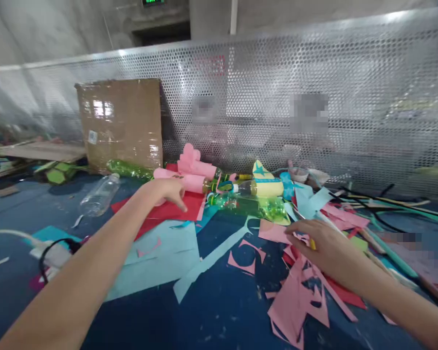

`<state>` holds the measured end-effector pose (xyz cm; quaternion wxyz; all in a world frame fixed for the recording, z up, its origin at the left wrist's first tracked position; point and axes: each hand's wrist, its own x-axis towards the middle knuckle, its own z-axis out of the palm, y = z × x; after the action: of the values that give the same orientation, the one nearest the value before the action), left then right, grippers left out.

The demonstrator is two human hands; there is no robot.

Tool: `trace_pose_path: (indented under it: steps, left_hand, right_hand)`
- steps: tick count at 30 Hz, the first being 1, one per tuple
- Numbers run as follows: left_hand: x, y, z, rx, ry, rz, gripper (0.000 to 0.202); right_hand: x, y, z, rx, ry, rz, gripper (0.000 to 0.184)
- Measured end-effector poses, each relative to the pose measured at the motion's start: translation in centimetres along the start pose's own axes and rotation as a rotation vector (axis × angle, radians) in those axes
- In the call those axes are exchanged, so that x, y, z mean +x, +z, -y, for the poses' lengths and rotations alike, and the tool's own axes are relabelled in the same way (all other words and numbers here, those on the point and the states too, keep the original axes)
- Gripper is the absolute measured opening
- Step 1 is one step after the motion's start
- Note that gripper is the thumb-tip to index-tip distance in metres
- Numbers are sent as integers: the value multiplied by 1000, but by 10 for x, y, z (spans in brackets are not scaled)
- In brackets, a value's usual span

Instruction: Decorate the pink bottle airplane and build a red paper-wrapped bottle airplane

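Note:
My left hand (170,191) hovers with fingers apart and angled down over a sheet of red paper (190,206), holding nothing I can see. Just behind it lies a bottle wrapped in pink paper (195,183), and another pink-wrapped bottle (199,167) sits farther back. My right hand (319,240) is spread over pink paper scraps (295,301), its fingertips near a pink piece (272,230). A small yellow thing (312,243) shows under that hand; its kind is unclear. Between the hands lie a green plastic bottle (241,204) and a bottle wrapped in yellow paper (268,188).
A cardboard sheet (120,126) leans against the perforated metal panel (255,73) at the back. On the left lies a clear bottle (100,194). Light blue paper (160,257) covers part of the blue table (211,316). Cables (383,209) run along the right.

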<state>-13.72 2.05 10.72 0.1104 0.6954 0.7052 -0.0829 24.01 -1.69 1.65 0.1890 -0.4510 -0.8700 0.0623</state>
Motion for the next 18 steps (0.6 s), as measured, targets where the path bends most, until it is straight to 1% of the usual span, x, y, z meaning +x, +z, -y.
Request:
trace_pose_path:
  steps: [2,3,5,6,7,8,10,12,13,14,16,18]
  left_hand:
    - [-7,6,6,22,-35,108,63]
    - [-9,11,7,26,-40,140,76]
    - [-12,18,8,25,-22,161,95]
    - [-12,19,8,21,-3,153,97]
    - [-12,20,9,15,20,137,94]
    - [-11,19,10,8,43,119,87]
    - [-9,16,14,-12,82,80,64]
    - [-7,10,18,-34,110,32,39]
    - [-7,8,21,-44,118,-2,31]
    - [-6,5,23,-53,125,-42,26]
    - [-7,2,25,-68,133,-130,25]
    - [-7,0,26,-83,138,-207,26]
  right_hand:
    - [0,0,8,22,-2,26,29]
    - [1,0,12,36,-2,41,29]
    - [2,1,17,66,11,69,29]
    - [2,2,19,80,20,81,30]
    - [2,3,21,90,27,90,30]
    - [3,4,22,97,31,93,30]
    - [3,8,23,100,29,65,29]
    - [5,12,22,45,1,-30,27]
    - [6,14,20,-7,-22,-89,29]
    - [8,15,18,-71,-47,-143,33]
    - [12,18,13,-186,-87,-207,45]
    - [18,21,6,-221,-90,-195,51]
